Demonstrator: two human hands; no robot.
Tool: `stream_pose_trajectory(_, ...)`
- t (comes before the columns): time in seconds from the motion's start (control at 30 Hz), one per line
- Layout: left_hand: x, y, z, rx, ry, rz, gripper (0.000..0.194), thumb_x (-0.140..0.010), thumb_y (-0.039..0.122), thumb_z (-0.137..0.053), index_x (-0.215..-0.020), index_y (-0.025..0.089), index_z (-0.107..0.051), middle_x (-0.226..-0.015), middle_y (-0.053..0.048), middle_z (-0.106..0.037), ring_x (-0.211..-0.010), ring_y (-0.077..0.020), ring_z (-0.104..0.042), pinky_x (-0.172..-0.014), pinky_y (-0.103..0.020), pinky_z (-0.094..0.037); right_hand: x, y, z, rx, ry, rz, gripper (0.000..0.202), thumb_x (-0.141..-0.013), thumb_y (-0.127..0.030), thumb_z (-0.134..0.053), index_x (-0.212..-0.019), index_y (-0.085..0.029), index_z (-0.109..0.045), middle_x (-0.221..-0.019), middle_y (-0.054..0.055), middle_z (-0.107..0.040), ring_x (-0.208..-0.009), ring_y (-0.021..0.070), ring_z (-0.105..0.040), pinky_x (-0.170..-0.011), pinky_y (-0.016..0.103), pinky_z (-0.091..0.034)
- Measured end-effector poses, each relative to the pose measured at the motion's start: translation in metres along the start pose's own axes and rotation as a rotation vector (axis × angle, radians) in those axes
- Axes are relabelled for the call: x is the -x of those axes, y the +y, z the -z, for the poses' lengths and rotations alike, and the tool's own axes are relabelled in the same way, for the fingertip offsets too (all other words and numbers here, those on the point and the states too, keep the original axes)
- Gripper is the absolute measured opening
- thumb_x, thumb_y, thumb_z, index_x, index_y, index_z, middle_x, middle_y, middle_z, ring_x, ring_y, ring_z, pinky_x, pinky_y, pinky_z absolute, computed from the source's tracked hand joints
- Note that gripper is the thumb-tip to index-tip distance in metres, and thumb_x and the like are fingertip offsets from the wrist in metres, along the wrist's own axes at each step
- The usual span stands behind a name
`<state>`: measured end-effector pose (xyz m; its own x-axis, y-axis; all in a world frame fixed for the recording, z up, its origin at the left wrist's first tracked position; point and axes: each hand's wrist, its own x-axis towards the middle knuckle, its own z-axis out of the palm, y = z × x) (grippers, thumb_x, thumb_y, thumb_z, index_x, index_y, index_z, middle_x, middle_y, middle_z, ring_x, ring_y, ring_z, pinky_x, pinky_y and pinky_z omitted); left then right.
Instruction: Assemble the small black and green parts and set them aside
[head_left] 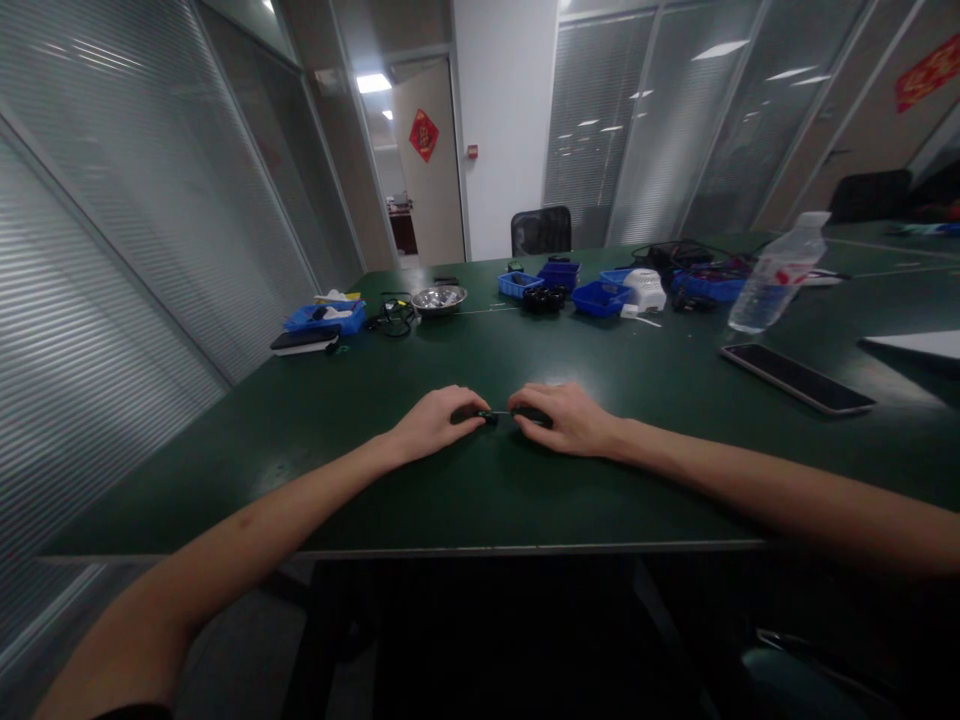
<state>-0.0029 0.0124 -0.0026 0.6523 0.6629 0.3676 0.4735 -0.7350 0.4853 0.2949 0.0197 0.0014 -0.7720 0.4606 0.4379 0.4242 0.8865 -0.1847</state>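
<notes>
My left hand (440,422) rests low over the green table, thumb and fingertips closed on a small dark piece with a touch of green (488,416). Facing it from the right, my right hand (568,418) pinches a thin, light-coloured metal-looking piece (504,412). That thin piece bridges the short gap between my fingertips and reaches the dark piece. Too little of either shows to tell its exact kind, and I cannot tell whether the two are joined.
Blue trays (602,297) and a black cable bundle (544,298) lie farther back. To the left are a metal bowl (439,300) and a blue tray (324,318). A phone (796,378) and a water bottle (780,275) occupy the right. The table edge (465,551) runs in front of me.
</notes>
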Motion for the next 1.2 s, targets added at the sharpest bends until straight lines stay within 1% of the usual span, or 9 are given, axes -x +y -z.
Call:
stream_pose_trajectory(0.17,0.0000,0.0056,0.0037,-0.053,-0.024,0.018,0.023,-0.105,0.035,-0.068,-0.122,0.023,-0.075,-0.110,-0.008,-0.076,-0.098,-0.0238,-0.070,-0.085,-0.038,-0.055,0.0000,0.0018,-0.0011,0.014,-0.010,-0.009,0.026,-0.108,-0.037,-0.055,-0.124,-0.019,-0.066,-0.109,0.008,-0.075,-0.079,0.0177,-0.067,-0.070,0.031,-0.044)
stream_pose_trajectory(0.33,-0.0003,0.0090,0.0066,-0.079,-0.042,0.056,0.023,-0.104,0.031,-0.068,-0.121,0.018,-0.076,-0.110,-0.008,-0.075,-0.099,-0.0220,-0.069,-0.089,-0.035,-0.055,-0.0007,0.0024,-0.0013,0.008,-0.022,-0.014,0.026,-0.108,-0.037,-0.053,-0.123,-0.020,-0.066,-0.109,0.007,-0.075,-0.078,0.0175,-0.067,-0.069,0.031,-0.044)
stream_pose_trajectory(0.83,-0.0001,0.0092,0.0080,-0.099,-0.055,0.028,0.022,-0.106,0.030,-0.066,-0.123,0.019,-0.075,-0.108,-0.008,-0.074,-0.098,-0.0218,-0.067,-0.086,-0.033,-0.053,-0.0016,-0.0012,0.0019,0.007,-0.021,-0.058,0.024,-0.105,-0.035,-0.055,-0.120,-0.020,-0.067,-0.109,0.007,-0.076,-0.074,0.0163,-0.063,-0.069,0.030,-0.043)
stream_pose_trajectory(0.97,0.0002,0.0077,0.0082,-0.105,-0.059,0.020,0.023,-0.107,0.031,-0.065,-0.124,0.020,-0.076,-0.107,-0.008,-0.073,-0.097,-0.0217,-0.066,-0.086,-0.033,-0.052,-0.0013,0.0000,0.0007,0.013,-0.036,-0.042,0.023,-0.105,-0.035,-0.056,-0.119,-0.020,-0.067,-0.107,0.007,-0.076,-0.075,0.0166,-0.064,-0.068,0.030,-0.042)
stream_pose_trajectory(1.2,0.0003,0.0076,0.0077,-0.099,-0.056,0.013,0.023,-0.107,0.031,-0.065,-0.125,0.020,-0.075,-0.106,-0.007,-0.072,-0.096,-0.0215,-0.066,-0.086,-0.034,-0.052,-0.0014,0.0021,-0.0009,0.031,-0.062,0.009,0.027,-0.109,-0.038,-0.052,-0.125,-0.021,-0.065,-0.109,0.007,-0.074,-0.080,0.0182,-0.066,-0.069,0.031,-0.042)
